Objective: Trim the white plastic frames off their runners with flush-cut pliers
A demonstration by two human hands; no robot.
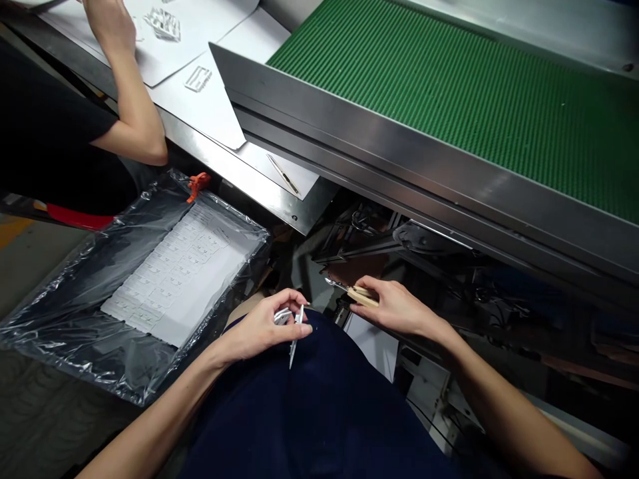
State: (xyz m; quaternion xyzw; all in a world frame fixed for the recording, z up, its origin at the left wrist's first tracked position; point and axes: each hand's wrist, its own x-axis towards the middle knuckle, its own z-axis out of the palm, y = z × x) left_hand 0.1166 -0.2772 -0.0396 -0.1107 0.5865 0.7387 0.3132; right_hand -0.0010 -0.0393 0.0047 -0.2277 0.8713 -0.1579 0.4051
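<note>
moulded trays (pixel 180 279) lie on plastic sheeting (pixel 60 326) left of the left hand (pixel 262 326).

White parts (pixel 282 317); green studded belt (pixel 449 100); orange clip (pixel 198 186).

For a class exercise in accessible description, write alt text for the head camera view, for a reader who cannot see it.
A person's left hand holds small white pieces while the right hand grips a wooden-handled tool. Beside them, a white moulded sheet lies on clear plastic film; beyond are a green conveyor belt and a co-worker's hand on white paper.
</note>
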